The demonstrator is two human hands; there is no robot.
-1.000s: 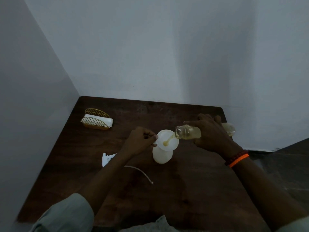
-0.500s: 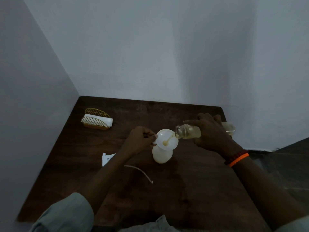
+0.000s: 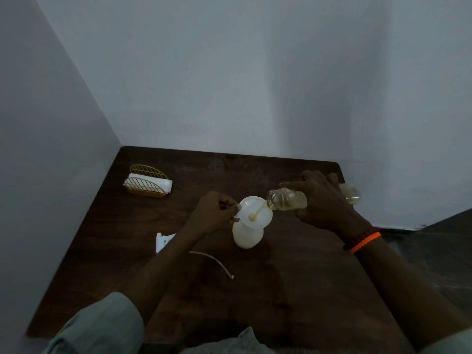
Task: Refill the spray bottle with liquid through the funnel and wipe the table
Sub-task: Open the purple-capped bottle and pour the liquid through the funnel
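Note:
A white spray bottle without its head stands mid-table, and a white funnel sits in its neck. My left hand pinches the funnel's tab at its left rim. My right hand grips a clear glass bottle tipped on its side, its mouth over the funnel. A thin yellow stream runs from it into the funnel's centre. The white spray head lies left of my forearm, its dip tube curving across the dark wooden table.
A gold wire holder with white napkins stands at the table's back left. Walls close off the left and back sides. The table's right edge drops to a dark floor. A wet-looking sheen lies in front of the spray bottle.
Nothing has moved much: both hands hold their places while the yellow liquid keeps running into the funnel.

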